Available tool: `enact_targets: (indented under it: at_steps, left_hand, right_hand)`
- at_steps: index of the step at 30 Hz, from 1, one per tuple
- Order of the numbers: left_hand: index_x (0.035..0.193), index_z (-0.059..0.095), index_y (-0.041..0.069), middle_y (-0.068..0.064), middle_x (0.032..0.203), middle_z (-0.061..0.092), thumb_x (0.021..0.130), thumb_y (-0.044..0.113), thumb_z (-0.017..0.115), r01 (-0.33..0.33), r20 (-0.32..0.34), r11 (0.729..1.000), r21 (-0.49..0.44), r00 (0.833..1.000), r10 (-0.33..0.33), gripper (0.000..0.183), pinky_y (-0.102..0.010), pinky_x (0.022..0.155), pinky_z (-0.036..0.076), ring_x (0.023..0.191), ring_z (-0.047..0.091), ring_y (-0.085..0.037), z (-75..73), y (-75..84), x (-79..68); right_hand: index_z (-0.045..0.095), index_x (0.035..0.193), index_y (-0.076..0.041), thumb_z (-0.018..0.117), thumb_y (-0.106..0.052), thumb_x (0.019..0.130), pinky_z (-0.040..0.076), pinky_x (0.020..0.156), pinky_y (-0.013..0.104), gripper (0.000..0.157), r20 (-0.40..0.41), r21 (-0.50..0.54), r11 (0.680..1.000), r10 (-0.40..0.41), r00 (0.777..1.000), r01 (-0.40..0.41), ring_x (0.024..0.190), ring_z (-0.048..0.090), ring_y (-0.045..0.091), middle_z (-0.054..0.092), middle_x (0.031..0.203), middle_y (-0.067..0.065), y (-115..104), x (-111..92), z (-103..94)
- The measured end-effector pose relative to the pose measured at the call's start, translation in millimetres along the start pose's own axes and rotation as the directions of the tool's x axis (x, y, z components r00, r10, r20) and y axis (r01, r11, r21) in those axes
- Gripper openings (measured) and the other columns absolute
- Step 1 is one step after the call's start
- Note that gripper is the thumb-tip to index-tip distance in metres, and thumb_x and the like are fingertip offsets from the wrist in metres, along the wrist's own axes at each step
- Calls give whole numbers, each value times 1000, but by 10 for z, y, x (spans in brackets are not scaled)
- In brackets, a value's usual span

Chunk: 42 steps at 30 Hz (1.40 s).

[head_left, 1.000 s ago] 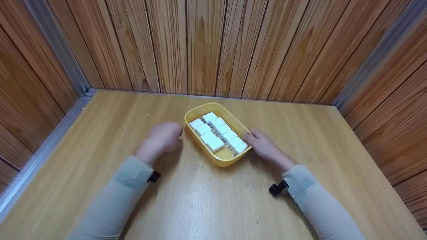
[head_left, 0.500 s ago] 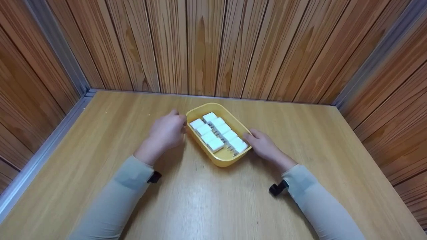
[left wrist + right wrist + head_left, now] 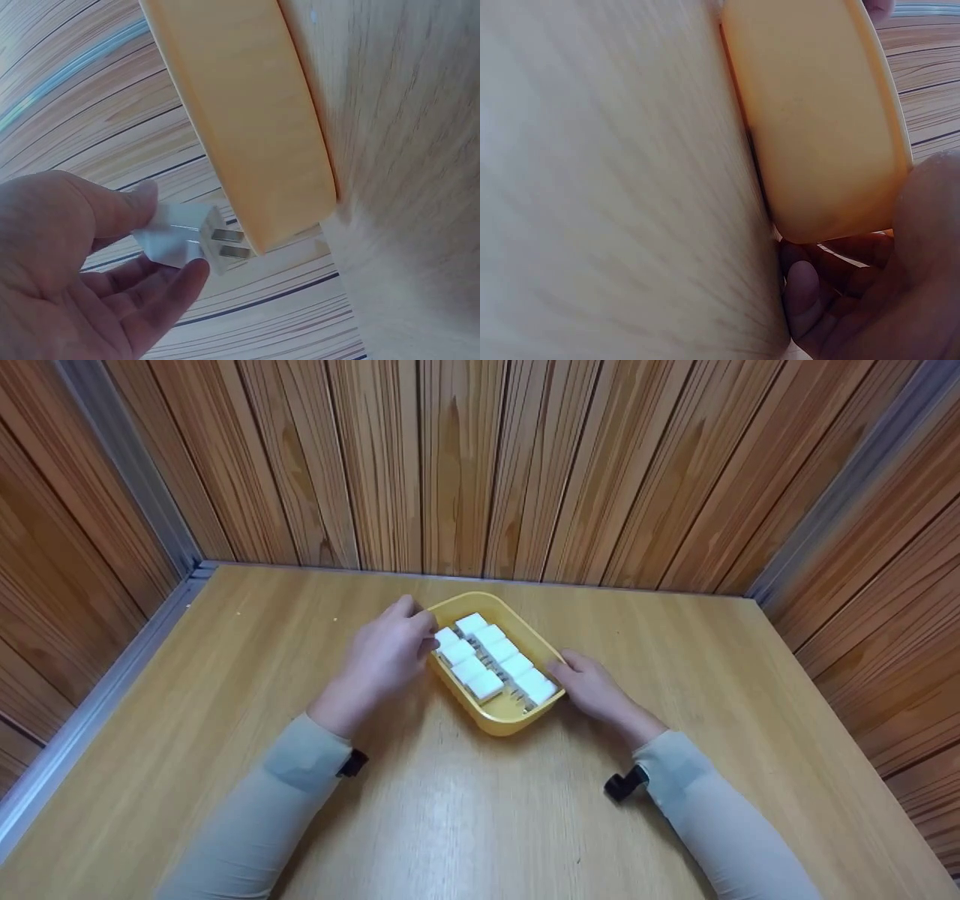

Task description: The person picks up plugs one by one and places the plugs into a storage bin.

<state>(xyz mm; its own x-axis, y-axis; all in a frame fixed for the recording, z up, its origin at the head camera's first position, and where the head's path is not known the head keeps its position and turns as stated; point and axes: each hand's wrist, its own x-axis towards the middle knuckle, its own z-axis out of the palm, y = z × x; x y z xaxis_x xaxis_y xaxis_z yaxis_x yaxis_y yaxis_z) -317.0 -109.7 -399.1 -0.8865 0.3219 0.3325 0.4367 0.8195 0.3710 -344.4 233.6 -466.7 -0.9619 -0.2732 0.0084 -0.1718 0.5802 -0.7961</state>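
Observation:
A yellow plastic tray (image 3: 501,727) sits at an angle on the table, with several white plug adapters (image 3: 486,684) in two rows inside. My left hand (image 3: 390,652) is at the tray's far-left corner. Its thumb and fingers pinch a white two-prong plug adapter (image 3: 180,234); the flat metal prongs point toward the tray rim in the left wrist view. The head view mostly hides this adapter behind the hand. On the tray's right end, my right hand (image 3: 596,688) grips the wall, thumb over the rim and fingers outside and below in the right wrist view.
The wooden table (image 3: 465,817) extends around the tray, with a few tiny pale specks at its left. Wood-plank walls (image 3: 457,465) with metal corner strips enclose the back and both sides. Each wrist carries a small black camera (image 3: 625,785).
My left hand has moved right and slightly away from me, from beside the tray to over its left rim. The right hand and the tray have stayed put.

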Motion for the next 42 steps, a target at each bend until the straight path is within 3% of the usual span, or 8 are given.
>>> enact_targets:
  at_steps: [3, 7, 12, 18, 25, 36, 42]
  left_hand:
    - [118, 78, 9, -7, 119, 59, 106, 10, 76, -36, 1, 999, 2, 999, 36, 12, -41, 87, 59, 103, 61, -23, 22, 13, 4]
    - [120, 78, 10, -7, 120, 60, 106, 11, 77, -130, -22, 991, 22, 991, 131, 14, -39, 85, 59, 104, 60, -23, 57, 23, 4]
    - [119, 79, 10, -8, 121, 62, 106, 12, 77, -255, -70, 966, 53, 964, 258, 13, -39, 78, 59, 104, 62, -25, 104, 48, -3]
    - [118, 77, 11, -10, 128, 65, 106, 12, 77, -339, -70, 938, 71, 936, 344, 11, -42, 74, 60, 110, 67, -28, 177, 91, -14]
    - [118, 72, 11, -14, 131, 66, 104, 0, 71, -413, -59, 906, 96, 906, 419, 18, -47, 72, 58, 106, 69, -32, 249, 144, -30]
    - [110, 75, 9, -13, 135, 65, 99, -9, 69, -516, -38, 852, 86, 853, 520, 22, -40, 70, 58, 100, 69, -28, 357, 191, -38]
    - [113, 77, 9, -14, 136, 65, 96, -14, 69, -540, -8, 837, 90, 840, 543, 30, -38, 74, 59, 100, 69, -27, 412, 216, -28]
  right_hand:
    - [71, 129, -1, 51, -31, 116, 44, 93, 39, 38, 6, -6, 1000, 1, 1000, -1, 102, 58, 26, 68, 108, 10, 5, 4, -3]
    - [70, 130, -2, 51, -32, 116, 44, 93, 39, 38, 11, -13, 1000, 6, 1000, -6, 102, 57, 26, 67, 109, 10, 10, 9, -2]
    - [70, 129, -3, 50, -34, 116, 44, 92, 39, 39, 9, -20, 1000, 7, 1000, -7, 102, 57, 26, 67, 109, 10, 13, 13, 2]
    - [69, 135, -3, 49, -34, 117, 44, 96, 41, 41, 17, -3, 1000, 18, 1000, -18, 105, 58, 27, 67, 113, 11, 12, 7, -1]
    - [71, 133, 0, 50, -32, 116, 46, 97, 40, 41, 3, 0, 1000, -7, 1000, 7, 105, 60, 26, 71, 113, 11, 20, 14, 3]
    - [73, 131, -2, 51, -33, 116, 46, 97, 41, 41, -9, -16, 1000, -10, 1000, 9, 104, 58, 27, 70, 112, 11, 12, 1, 3]
    - [73, 129, -2, 52, -32, 116, 46, 98, 41, 39, -8, -14, 1000, -19, 1000, 19, 104, 58, 27, 70, 111, 11, 13, 1, 6]
